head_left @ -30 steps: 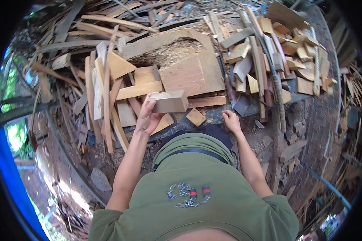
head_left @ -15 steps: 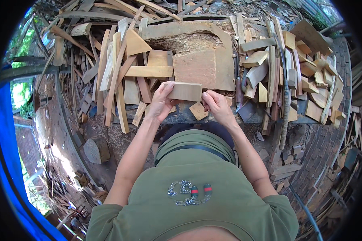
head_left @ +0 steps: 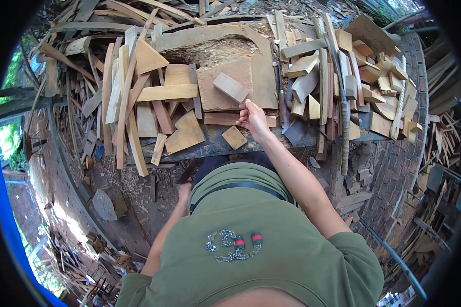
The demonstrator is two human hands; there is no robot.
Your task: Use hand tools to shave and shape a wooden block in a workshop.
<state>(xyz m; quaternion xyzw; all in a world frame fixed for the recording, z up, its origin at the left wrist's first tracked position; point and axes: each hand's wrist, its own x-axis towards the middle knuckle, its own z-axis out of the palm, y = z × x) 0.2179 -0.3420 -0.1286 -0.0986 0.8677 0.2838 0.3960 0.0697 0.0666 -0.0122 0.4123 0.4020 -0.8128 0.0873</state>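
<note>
A pale rectangular wooden block is on or just over a worn wooden board at the middle of the bench. My right hand pinches its lower right corner, fingers curled beneath. My left hand is low beside my waist, partly hidden by my body, next to something dark brown that it seems to grip. A flat tan offcut and a small squarish piece with dark spots lie near the bench's front edge.
Long slats are piled at the left of the bench, short offcuts and blocks at the right. A long pale-brown stick overhangs the front edge. A stump stands on the littered floor at the lower left. A blue tarp edges the left.
My left hand has let go of the block and dropped to my waist. My right hand has taken the block and carried it forward and up over the board.
</note>
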